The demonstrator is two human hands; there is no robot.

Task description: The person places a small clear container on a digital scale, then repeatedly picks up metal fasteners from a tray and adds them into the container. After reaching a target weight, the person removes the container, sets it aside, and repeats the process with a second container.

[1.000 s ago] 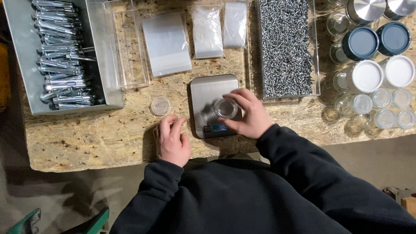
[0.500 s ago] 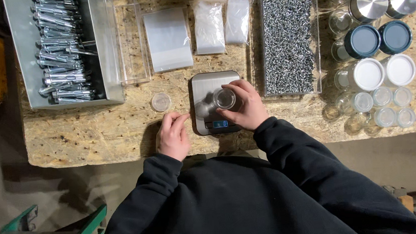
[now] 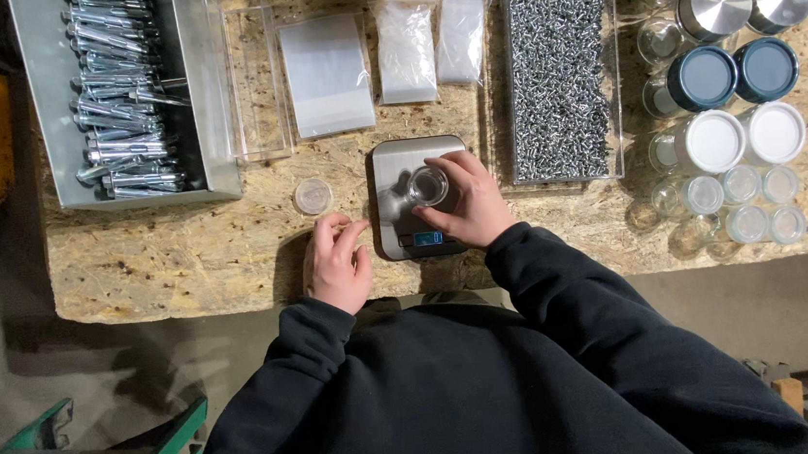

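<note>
My right hand [image 3: 468, 202] grips a small clear glass jar [image 3: 427, 185] that stands on the steel kitchen scale [image 3: 389, 165] at the middle of the chipboard table [image 3: 183, 266]. The scale's small blue display [image 3: 427, 239] is lit just below the jar. My left hand [image 3: 337, 262] rests on the table left of the scale, fingers loosely curled, holding nothing. A small clear round lid [image 3: 312, 196] lies on the table just above my left hand.
A clear tray of silver screws [image 3: 558, 67] sits right of the scale. A grey bin of long bolts [image 3: 115, 96], an empty clear box [image 3: 252, 70] and plastic bags [image 3: 325, 73] lie at the back. Lidded jars [image 3: 727, 131] fill the right end.
My left hand has shifted slightly right, toward the scale. My right hand stays on the jar on the scale.
</note>
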